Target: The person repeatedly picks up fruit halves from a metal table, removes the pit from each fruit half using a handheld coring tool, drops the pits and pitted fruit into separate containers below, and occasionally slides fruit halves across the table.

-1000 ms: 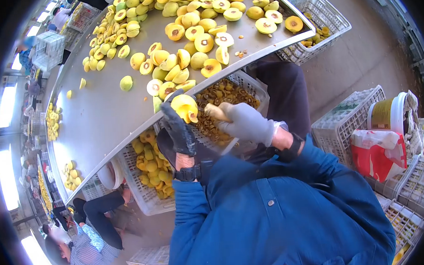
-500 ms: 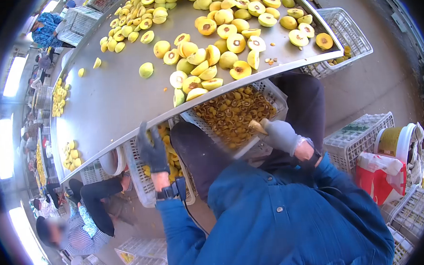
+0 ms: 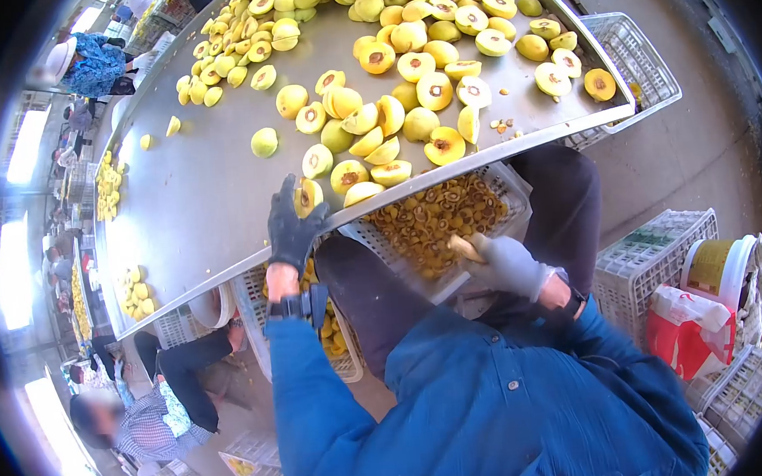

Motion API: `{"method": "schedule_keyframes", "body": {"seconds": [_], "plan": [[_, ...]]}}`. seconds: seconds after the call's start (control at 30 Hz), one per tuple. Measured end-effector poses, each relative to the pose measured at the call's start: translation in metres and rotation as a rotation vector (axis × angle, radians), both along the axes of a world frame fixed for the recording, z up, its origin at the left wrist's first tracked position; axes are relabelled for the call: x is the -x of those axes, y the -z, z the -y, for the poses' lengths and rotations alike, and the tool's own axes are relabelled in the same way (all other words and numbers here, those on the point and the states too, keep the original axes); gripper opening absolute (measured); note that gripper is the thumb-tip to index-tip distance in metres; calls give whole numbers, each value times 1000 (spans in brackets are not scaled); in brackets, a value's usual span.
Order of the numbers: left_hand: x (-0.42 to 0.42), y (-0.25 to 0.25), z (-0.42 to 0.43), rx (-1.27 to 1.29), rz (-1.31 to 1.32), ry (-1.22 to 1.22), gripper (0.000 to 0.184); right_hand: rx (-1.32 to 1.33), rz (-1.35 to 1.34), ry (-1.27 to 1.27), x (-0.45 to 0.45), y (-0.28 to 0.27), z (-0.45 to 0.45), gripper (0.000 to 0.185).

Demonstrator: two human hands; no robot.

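Observation:
My left hand (image 3: 292, 224), in a dark glove, is at the front edge of the metal table (image 3: 198, 204), its fingers around a halved yellow fruit (image 3: 308, 197). My right hand (image 3: 510, 267), in a grey glove, is closed on a wooden handle (image 3: 465, 249); the tool's far end cannot be made out. Below that hand and the table edge is a crate of cut pit pieces (image 3: 436, 218). Many fruit halves (image 3: 434, 90), several with brown pits showing, lie on the table beyond my left hand.
A crate of yellow fruit (image 3: 339, 348) stands below the table, left of my legs. Another crate (image 3: 630, 61) is beyond the right table corner. At right are a stacked crate (image 3: 649, 263), a bucket (image 3: 717, 268) and a red-white bag (image 3: 687, 330). A seated person (image 3: 153, 414) is at lower left.
The hollowed fruit has left my left hand, which dropped below the table edge, then rose to another half on the table. My right hand has moved right and down, still holding the handle.

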State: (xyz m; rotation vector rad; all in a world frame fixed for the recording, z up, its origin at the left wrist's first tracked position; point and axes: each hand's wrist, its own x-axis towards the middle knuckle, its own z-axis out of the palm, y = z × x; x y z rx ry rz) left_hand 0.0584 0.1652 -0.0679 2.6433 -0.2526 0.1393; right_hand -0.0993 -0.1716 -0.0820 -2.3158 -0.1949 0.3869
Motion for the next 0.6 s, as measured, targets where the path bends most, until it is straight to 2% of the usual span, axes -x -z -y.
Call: {"method": "schedule_keyframes", "body": {"seconds": [0.1,0.17,0.27,0.3,0.4,0.43,0.5,0.57,0.6], "plan": [[39,-53,28,65,41,207,77,-434,-59,193,-25,-26,-21,30],[60,-77,49,67,89,370,82,-887,-312,331,-38,-56,-41,31],[86,-97,71,63,145,525,85,-967,-158,338,-39,-79,-62,29],[93,-105,73,58,116,524,81,-1110,-287,378,-35,-87,-66,27],[109,-91,86,811,-106,335,74,-1434,-544,403,-21,-98,-61,26],[118,-94,100,859,-74,264,64,-1396,-539,396,-16,-98,-62,25],[118,-98,103,673,86,390,59,-1317,-529,381,-6,-95,-67,24],[131,-86,124,740,164,195,54,-1147,-304,389,-1,-101,-63,24],[131,-80,128,705,219,177,52,-1058,-196,387,1,-103,-62,24]]}}
